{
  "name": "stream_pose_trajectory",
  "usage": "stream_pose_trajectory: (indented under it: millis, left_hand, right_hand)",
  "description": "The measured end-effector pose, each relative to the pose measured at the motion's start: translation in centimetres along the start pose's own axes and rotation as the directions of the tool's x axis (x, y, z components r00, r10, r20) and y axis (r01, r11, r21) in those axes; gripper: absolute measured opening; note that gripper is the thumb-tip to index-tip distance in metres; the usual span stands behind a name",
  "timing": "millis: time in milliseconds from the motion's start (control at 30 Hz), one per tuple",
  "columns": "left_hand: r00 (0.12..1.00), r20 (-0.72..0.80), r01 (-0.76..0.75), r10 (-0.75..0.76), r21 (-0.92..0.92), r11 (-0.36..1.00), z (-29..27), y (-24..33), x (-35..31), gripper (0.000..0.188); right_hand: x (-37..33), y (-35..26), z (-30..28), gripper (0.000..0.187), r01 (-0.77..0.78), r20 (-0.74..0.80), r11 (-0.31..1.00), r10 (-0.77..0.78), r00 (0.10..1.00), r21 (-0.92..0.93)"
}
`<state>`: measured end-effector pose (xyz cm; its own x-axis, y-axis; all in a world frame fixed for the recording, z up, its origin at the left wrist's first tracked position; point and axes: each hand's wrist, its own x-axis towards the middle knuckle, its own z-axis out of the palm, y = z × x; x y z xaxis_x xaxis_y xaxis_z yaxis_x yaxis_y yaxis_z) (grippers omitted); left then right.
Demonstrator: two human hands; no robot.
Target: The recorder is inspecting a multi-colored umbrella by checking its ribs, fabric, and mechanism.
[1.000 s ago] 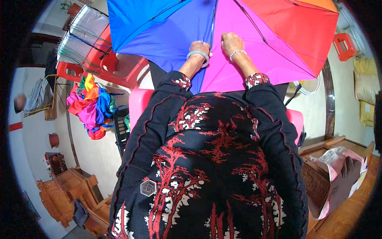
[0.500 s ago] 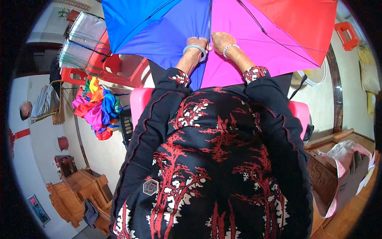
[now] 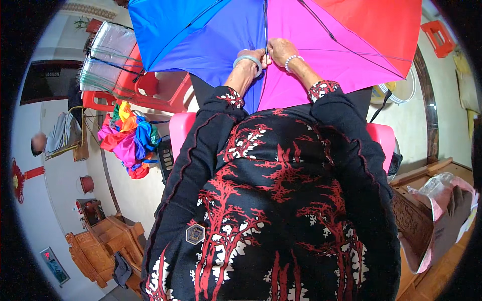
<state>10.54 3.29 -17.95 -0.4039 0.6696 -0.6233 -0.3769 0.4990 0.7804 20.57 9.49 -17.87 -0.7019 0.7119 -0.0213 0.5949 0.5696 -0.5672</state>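
- Head view: left hand (image 3: 253, 54) and right hand (image 3: 282, 51) are right up against each other, fingers curled in and pinching the umbrella (image 3: 321, 30). Cloth, rib or something thin? Too small to tell, sorry.
- Umbrella's fanned out in front of the person's body, ribs showing, so it's the inside facing them. My guess is that's to get at the frame.
- Hands meet where the violet and pink panels join, by a dark rib (image 3: 265, 25). Probably two hands because floppy cloth needs steadying.
- Pink seat (image 3: 380, 143) peeks out either side of the person.
- Off left, a rainbow cloth heap (image 3: 128, 140), maybe dumped there to stay within reach. Beyond it, a red chair (image 3: 168, 93) and a plastic-wrapped bundle (image 3: 110, 55).
- Right side: a pinkish bag (image 3: 439, 215) on wooden furniture (image 3: 412, 213), and a red stool (image 3: 438, 38) further off.
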Motion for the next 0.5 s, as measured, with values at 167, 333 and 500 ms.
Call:
stream_pose_trajectory:
  millis: [167, 333, 500]
  left_hand:
    - [0.971, -0.239, -0.015, -0.005, -0.084, 0.996, 1.2, -0.4, -0.2, 0.012]
    - [0.972, -0.23, -0.06, 0.043, -0.071, 0.996, 1.0, -0.3, -0.7, 0.016]
    - [0.973, -0.228, -0.062, 0.034, -0.118, 0.991, 1.1, 0.1, -1.4, 0.017]
  right_hand:
    - [0.3, 0.8, 0.6, 0.014, 0.006, -0.087, 1.0, -0.006, 0.996, -0.003]
    - [0.3, 1.4, 1.0, 0.013, 0.038, -0.183, 0.995, -0.021, 0.983, 0.089]
    - [0.4, 1.6, 0.7, 0.01, 0.031, -0.158, 0.991, -0.01, 0.987, 0.133]
